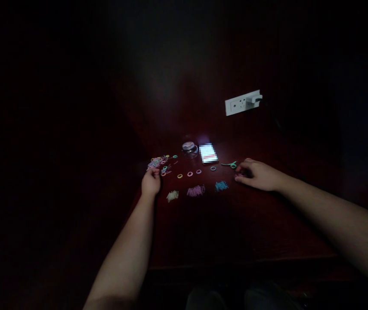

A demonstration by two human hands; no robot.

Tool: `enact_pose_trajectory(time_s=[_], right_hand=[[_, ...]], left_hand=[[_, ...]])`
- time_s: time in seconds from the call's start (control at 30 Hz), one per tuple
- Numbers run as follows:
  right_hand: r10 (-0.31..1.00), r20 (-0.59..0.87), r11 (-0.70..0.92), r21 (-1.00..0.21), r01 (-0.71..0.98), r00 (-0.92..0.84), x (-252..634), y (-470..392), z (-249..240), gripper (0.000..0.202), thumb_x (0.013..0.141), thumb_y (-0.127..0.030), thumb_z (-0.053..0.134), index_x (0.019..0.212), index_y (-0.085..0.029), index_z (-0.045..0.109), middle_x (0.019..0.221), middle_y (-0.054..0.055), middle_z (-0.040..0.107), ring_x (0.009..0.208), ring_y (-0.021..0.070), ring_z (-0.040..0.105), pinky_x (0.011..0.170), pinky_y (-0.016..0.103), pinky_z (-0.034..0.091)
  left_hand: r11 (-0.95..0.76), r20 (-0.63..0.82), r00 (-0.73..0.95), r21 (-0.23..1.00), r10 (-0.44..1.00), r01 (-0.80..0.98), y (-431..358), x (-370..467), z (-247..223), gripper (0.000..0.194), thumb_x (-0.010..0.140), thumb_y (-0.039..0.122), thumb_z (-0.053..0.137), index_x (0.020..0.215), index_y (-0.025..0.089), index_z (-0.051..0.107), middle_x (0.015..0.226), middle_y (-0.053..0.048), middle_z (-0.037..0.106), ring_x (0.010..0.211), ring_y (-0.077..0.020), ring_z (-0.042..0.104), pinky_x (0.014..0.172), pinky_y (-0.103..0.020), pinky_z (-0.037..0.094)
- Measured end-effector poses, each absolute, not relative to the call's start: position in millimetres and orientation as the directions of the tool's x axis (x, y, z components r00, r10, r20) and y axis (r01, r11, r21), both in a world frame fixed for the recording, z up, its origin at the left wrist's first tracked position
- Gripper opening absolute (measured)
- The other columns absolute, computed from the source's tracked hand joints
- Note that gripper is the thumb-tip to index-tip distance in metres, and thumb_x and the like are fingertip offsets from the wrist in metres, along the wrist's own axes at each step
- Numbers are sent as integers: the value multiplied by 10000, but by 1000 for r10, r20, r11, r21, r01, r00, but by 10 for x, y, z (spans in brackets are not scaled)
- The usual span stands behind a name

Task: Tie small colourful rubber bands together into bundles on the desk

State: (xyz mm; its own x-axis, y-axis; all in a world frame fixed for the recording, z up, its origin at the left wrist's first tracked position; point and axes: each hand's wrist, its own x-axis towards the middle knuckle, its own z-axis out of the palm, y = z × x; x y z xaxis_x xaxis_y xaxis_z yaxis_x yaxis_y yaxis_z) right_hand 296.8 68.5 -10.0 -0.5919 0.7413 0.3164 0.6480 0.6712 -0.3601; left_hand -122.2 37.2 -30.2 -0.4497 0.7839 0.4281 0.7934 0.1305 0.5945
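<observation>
My left hand (pixel 151 183) is at the table's left side, fingers curled in beside a mixed heap of coloured hair ties (pixel 155 162). What the fingers hold, if anything, is too dark to make out. On the right, my right hand (pixel 261 175) rests low over the table, thumb and fingers curved around some small pink hair ties (pixel 239 175). Sorted piles lie between my hands: pale yellow bands (pixel 172 196), purple bands (pixel 196 190) and blue bands (pixel 221 185). Behind them is a loose row of single rings, among them a pink ring (pixel 190 174).
A clear jar (pixel 189 149) with a lid stands at the back, beside a lit phone (pixel 208 153). Small green scissors (pixel 230 164) lie left of my right hand. On the wall, a white socket panel (pixel 242 103) holds a plug. The dark red table (pixel 216 232) is dimly lit.
</observation>
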Motion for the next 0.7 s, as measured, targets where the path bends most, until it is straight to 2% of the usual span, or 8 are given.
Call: enact_pose_trajectory(time_s=[0.13,0.33,0.53,0.7], right_hand=[[759,344,651,-425,629,-553,3036,746,-133,302,832,-458,555,923,-181,636,876,88,642,787,215,612,742,340,477],[803,372,595,-535,600,-465,3077,741,-93,315,803,-471,576,913,-181,632,850,72,648,753,200,616,698,325,483],[847,351,525,-668,527,-399,3078,741,-77,330,798,-499,595,905,-188,610,743,32,621,634,160,577,596,287,461],[857,377,511,-703,494,-351,3119,791,-101,350,795,-511,612,912,-180,613,723,32,616,601,151,557,539,271,440]], left_hand=[[77,439,-358,538,824,839,417,-1202,-372,222,823,161,551,1019,175,655,1022,-69,715,881,-190,670,852,-290,508],[2,422,-206,435,883,901,477,-1110,-427,295,832,183,560,1109,210,658,1104,-62,696,1051,-217,623,999,-342,450],[89,333,-232,393,914,915,503,-1078,-434,323,853,195,521,1123,251,689,1212,-57,671,1208,-288,531,1046,-456,403],[125,312,-254,379,916,917,484,-1063,-413,341,864,200,500,1142,264,687,1294,-22,629,1256,-298,489,1069,-464,377]])
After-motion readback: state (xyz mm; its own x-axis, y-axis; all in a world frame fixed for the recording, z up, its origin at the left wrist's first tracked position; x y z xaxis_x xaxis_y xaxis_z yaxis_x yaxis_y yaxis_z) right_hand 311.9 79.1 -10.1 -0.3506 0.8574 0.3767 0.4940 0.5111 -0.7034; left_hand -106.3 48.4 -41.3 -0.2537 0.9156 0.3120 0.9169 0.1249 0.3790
